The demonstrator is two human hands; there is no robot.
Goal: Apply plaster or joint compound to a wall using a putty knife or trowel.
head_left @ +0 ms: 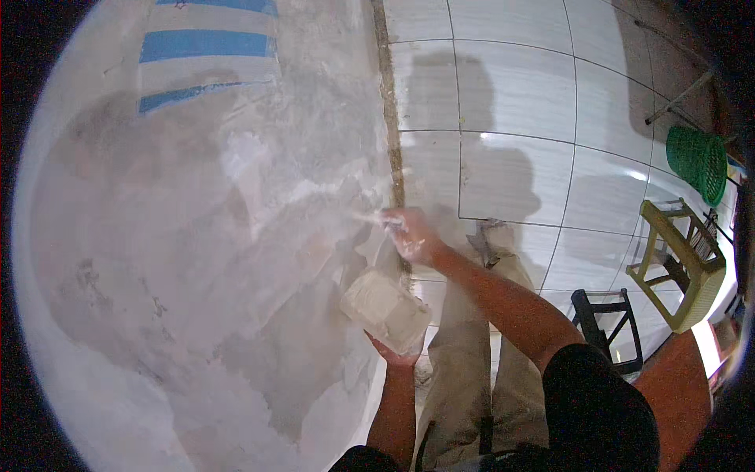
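My right hand (410,236) is closed round the pale handle of a putty knife (368,217), whose blade is smeared by motion close to the wall. White smears mark its fingers. Lower down, my left hand (399,354) grips a pale rectangular tray (409,330) from below, its fingers mostly hidden beneath. Off-white putty (385,303) coats the tray's top. On the left stands a patchy grey-and-white wall (197,275), with damp-looking darker areas and blue stripes (204,46) higher up.
White floor tiles (511,94) meet the wall along a rough brown edge (389,102). My trousered legs (460,362) stand beside it. To the right are a black stool (609,322), a tipped olive-yellow stool (680,267) and a green basket (698,164).
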